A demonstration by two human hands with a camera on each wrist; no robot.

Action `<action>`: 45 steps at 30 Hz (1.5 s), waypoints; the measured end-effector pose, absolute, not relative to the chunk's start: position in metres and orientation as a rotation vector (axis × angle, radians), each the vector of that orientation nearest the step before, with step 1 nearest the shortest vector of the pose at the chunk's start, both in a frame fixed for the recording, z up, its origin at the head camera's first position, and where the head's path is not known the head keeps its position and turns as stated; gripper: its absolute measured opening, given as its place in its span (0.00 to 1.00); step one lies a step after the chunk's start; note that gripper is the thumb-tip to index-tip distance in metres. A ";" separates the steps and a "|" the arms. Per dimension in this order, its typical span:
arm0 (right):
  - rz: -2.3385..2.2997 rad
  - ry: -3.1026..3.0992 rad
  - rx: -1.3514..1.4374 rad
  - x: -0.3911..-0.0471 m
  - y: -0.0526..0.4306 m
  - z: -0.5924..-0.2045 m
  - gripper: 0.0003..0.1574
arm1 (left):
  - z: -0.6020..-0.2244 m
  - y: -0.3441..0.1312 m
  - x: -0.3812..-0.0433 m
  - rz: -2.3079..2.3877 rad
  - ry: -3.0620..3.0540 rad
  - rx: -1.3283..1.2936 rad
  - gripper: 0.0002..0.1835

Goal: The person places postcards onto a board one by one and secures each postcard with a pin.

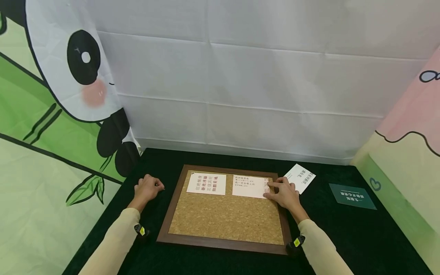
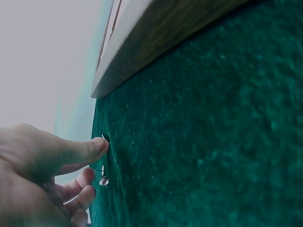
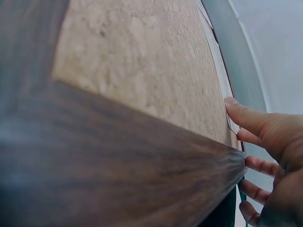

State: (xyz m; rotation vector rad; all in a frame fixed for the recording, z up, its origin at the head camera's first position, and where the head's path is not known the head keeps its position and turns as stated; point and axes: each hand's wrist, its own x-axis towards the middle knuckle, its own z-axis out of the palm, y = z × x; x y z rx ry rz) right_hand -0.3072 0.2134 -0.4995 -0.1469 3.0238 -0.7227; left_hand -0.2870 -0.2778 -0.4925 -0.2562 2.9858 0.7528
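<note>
A wood-framed cork board (image 1: 227,217) lies on the dark green cloth, bearing two white printed cards side by side near its far edge. On the right-hand card (image 1: 248,187) rests my right hand (image 1: 286,194), its thumb and index finger touching the card's right end. In the right wrist view the other fingers (image 3: 260,165) reach over the frame's edge. Left of the board, my left hand (image 1: 147,189) pinches a small metal thumbtack (image 2: 105,137) between thumb and finger. Another thumbtack (image 2: 103,181) shows just below it. The left-hand card (image 1: 206,183) lies flat on the cork.
A white card (image 1: 300,178) lies beyond the board's far right corner. Farther right lies a green card (image 1: 352,196) with white print. A white cloth backdrop (image 1: 240,84) stands behind the table, with printed cloth at both sides.
</note>
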 end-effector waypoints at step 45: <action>-0.747 3.008 -0.101 -0.309 0.214 -0.502 0.36 | -0.485 -0.256 -0.295 0.397 3.229 -0.129 0.08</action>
